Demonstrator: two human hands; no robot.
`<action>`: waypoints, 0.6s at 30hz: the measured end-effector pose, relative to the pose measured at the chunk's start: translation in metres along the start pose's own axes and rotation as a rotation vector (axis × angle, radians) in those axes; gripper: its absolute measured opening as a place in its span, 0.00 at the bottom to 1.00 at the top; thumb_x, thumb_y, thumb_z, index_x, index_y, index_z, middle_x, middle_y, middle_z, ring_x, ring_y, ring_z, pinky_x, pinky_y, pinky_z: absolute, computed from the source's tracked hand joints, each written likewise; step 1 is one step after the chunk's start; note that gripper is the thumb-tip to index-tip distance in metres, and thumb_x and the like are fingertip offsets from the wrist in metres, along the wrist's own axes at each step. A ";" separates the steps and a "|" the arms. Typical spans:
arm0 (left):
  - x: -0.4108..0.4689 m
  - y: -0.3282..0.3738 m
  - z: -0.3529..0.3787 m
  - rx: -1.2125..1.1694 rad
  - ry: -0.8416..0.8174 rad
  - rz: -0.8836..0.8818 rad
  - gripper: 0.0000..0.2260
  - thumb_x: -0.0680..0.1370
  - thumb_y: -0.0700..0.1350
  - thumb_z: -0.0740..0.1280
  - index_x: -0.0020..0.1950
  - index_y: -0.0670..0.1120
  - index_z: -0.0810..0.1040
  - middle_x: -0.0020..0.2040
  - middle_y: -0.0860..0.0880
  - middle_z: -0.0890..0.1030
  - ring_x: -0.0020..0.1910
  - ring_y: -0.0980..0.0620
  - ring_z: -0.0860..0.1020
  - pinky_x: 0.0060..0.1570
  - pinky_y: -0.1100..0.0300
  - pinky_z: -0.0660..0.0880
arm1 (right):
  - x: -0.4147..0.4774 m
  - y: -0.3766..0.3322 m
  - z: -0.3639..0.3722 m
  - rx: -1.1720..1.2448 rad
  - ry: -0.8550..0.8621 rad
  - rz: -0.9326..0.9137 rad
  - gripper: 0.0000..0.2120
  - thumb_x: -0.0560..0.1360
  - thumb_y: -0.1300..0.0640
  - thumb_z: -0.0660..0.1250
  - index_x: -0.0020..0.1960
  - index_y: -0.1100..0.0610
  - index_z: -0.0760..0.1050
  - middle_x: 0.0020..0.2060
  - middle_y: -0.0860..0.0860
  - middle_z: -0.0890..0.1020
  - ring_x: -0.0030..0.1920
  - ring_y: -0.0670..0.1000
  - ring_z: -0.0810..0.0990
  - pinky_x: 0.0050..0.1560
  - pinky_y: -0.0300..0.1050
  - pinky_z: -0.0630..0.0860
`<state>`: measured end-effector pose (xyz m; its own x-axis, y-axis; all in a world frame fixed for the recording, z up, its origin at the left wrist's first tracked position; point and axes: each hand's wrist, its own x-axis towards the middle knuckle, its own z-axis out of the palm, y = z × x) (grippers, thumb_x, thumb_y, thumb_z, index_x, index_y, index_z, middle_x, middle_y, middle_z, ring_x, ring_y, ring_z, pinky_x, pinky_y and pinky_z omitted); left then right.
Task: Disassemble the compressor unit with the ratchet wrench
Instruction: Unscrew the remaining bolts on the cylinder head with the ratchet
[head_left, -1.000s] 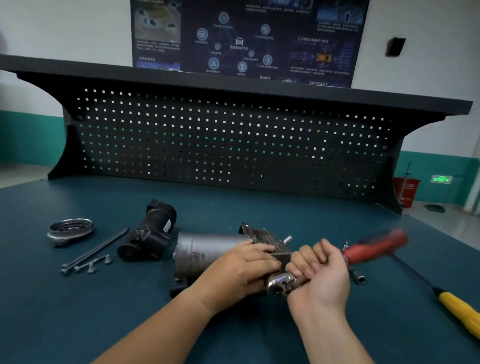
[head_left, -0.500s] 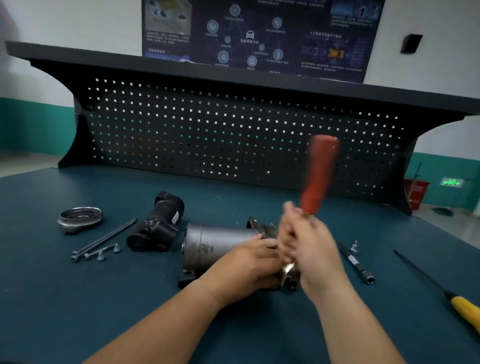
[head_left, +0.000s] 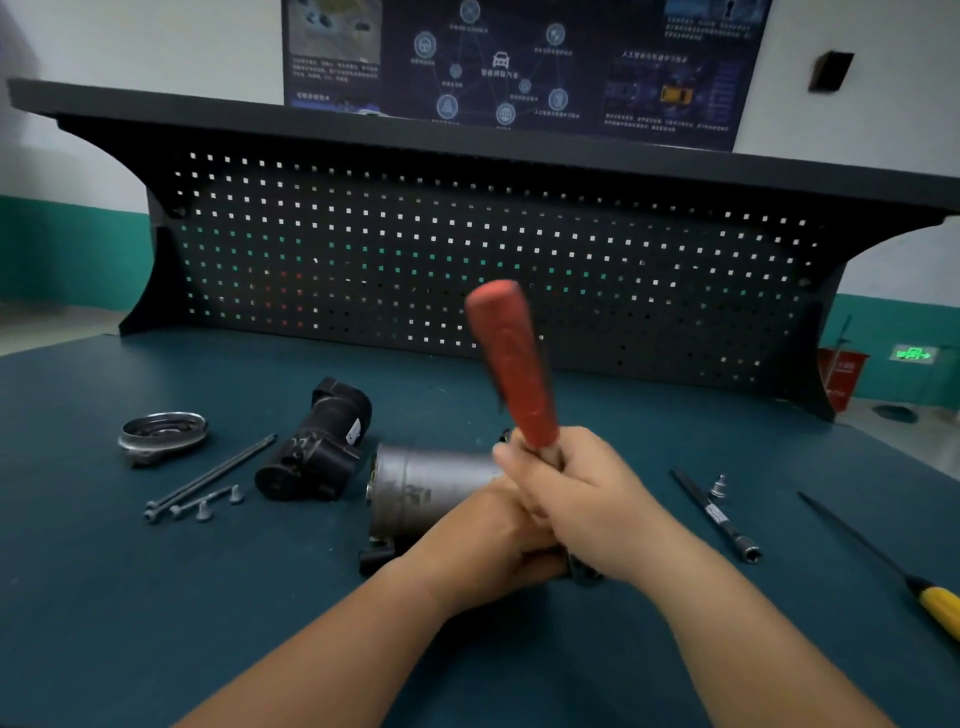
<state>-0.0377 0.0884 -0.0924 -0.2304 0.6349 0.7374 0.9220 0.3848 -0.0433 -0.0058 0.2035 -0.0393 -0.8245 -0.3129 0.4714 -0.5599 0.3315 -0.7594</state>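
Note:
The grey metal compressor unit (head_left: 421, 486) lies on its side in the middle of the blue bench. My left hand (head_left: 483, 545) grips its right end and hides that end. My right hand (head_left: 576, 493) is wrapped round the lower part of the ratchet wrench, whose red handle (head_left: 511, 364) stands nearly upright, tilted a little to the left and blurred. The wrench head is hidden behind my hands.
Left of the unit lie a black housing part (head_left: 317, 452), a round metal cover (head_left: 163, 434), long bolts (head_left: 208, 478) and small screws (head_left: 205, 512). To the right are an extension bar (head_left: 717, 517), a small screw (head_left: 718, 486) and a yellow-handled screwdriver (head_left: 935, 608). A black pegboard (head_left: 467, 260) stands behind.
The red handle swung from pointing right, low over the bench, up to nearly vertical and now leans slightly left. My left hand stayed on the compressor unit.

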 end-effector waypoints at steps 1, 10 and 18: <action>0.000 0.000 0.000 0.021 0.006 -0.001 0.07 0.71 0.38 0.68 0.44 0.37 0.83 0.43 0.41 0.84 0.45 0.43 0.81 0.43 0.56 0.76 | 0.001 -0.001 -0.001 -0.086 -0.039 -0.004 0.19 0.73 0.47 0.63 0.29 0.55 0.61 0.24 0.46 0.61 0.27 0.46 0.60 0.32 0.47 0.59; -0.003 -0.003 0.004 0.012 0.020 -0.072 0.09 0.69 0.38 0.72 0.49 0.40 0.83 0.48 0.47 0.84 0.57 0.42 0.80 0.59 0.44 0.70 | -0.022 0.003 -0.012 1.153 0.711 0.184 0.15 0.77 0.54 0.61 0.33 0.52 0.64 0.19 0.44 0.62 0.19 0.41 0.61 0.20 0.31 0.60; 0.001 0.000 0.001 0.018 0.051 -0.066 0.06 0.69 0.39 0.70 0.43 0.37 0.83 0.45 0.44 0.84 0.52 0.41 0.81 0.53 0.43 0.77 | -0.014 0.000 -0.002 0.842 0.534 0.066 0.16 0.76 0.54 0.60 0.31 0.52 0.61 0.19 0.44 0.59 0.19 0.43 0.56 0.19 0.33 0.55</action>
<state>-0.0377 0.0895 -0.0921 -0.2742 0.5732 0.7722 0.8992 0.4374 -0.0055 0.0051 0.2095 -0.0450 -0.8960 0.1934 0.3997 -0.4422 -0.4696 -0.7641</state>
